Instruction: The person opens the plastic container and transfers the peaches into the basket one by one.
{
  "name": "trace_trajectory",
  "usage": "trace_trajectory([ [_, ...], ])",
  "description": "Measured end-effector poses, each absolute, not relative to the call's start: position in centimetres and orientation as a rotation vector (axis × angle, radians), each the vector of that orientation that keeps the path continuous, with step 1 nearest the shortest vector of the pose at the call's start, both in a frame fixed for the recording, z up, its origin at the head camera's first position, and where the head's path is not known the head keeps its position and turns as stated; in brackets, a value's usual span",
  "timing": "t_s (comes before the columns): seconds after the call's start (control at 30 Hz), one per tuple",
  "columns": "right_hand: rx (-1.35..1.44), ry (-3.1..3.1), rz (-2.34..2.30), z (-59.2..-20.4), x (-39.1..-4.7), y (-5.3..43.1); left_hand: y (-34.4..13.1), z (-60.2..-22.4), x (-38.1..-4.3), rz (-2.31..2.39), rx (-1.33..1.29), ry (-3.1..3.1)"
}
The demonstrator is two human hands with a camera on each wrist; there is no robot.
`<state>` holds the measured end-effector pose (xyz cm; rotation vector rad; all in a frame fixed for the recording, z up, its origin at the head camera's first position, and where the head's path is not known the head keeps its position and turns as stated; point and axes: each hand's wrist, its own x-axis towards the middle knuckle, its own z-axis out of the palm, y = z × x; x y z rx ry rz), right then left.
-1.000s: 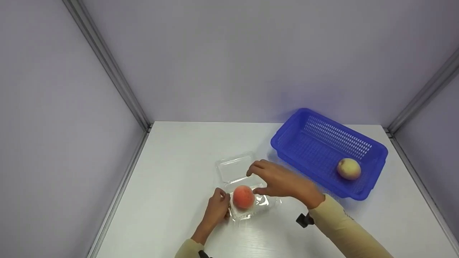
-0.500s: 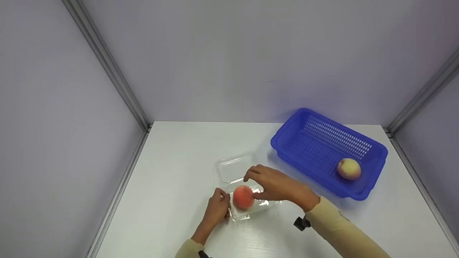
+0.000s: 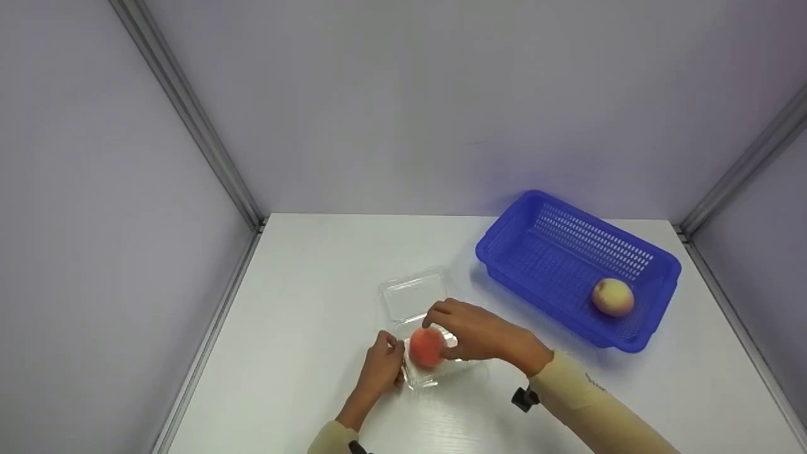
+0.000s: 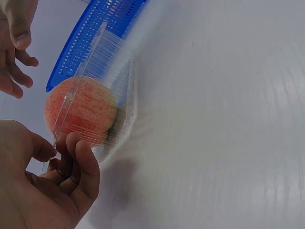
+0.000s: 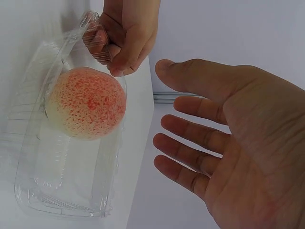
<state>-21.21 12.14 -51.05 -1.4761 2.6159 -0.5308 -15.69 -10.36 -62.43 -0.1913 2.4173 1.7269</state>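
Observation:
A reddish peach [image 3: 425, 347] sits at the left end of a clear plastic clamshell box [image 5: 62, 207], whose lid [image 3: 413, 296] lies folded back, away from the person. My left hand [image 3: 380, 364] pinches the box's left rim between thumb and fingers, as the left wrist view [image 4: 47, 186] confirms. Over the peach hovers my right hand [image 3: 482, 334], palm down, thumb toward its right side and fingertips by its far side in the head view. In the right wrist view its fingers are spread and gently bent, with a gap to the peach and nothing held.
At the back right stands a blue perforated basket [image 3: 542, 287], set at an angle. One pale yellow-pink peach [image 3: 613, 297] lies inside it. Grey-white walls [image 3: 403, 107] with metal corner posts enclose the white table [image 3: 296, 296].
My right hand has moved left and slightly toward the person, coming over the peach with its fingers a little more bent. The left hand, box and basket have stayed put.

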Motion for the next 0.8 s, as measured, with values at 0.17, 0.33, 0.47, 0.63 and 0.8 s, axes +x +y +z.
trace_trajectory([
  [0.17, -1.516, 2.6, -0.551, -51.5, -21.2, 11.9, -10.4, -62.5, -15.7, 1.704, -0.184, 2.423],
  [0.33, -1.519, 2.591, -0.525, -52.1, -21.2, 11.6, -10.4, -62.5, -15.6, 1.715, -0.185, 2.413],
  [0.47, -1.518, 2.591, -0.508, -52.6, -21.1, 11.4, -10.5, -62.5, -15.6, 1.703, -0.183, 2.42],
  [0.63, -1.559, 2.576, -0.514, -53.1, -21.1, 11.2, -10.5, -62.5, -15.7, 1.694, -0.184, 2.434],
  [0.8, -1.559, 2.576, -0.505, -53.5, -21.0, 11.0, -10.6, -62.5, -15.6, 1.708, -0.196, 2.429],
])
